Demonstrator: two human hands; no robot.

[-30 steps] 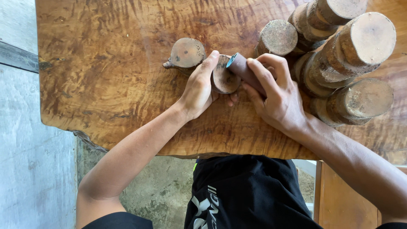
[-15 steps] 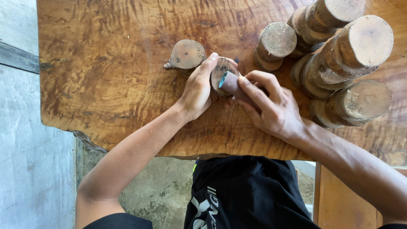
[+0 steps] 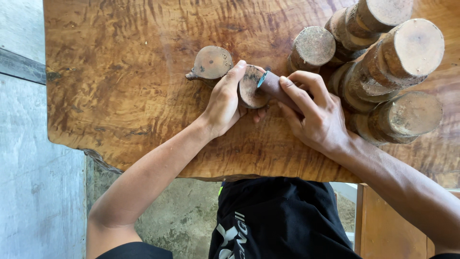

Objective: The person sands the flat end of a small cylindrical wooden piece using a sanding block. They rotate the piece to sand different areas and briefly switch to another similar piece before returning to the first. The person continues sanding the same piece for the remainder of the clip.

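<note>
Here, from the head camera, I see my left hand [image 3: 225,103] wrapped around a small round wood piece [image 3: 250,87] on the wooden slab table [image 3: 120,86]. My right hand [image 3: 314,112] pinches a brown sanding roll [image 3: 278,88] against its top. Upright log sections [image 3: 397,62] cluster just right, partly cropped; another small wood piece [image 3: 211,62] sits left.

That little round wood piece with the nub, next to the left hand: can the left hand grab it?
Probably yes. The nubbed wood round lies right beside the left hand with bare tabletop between, but that hand is holding another wood disc.
</note>
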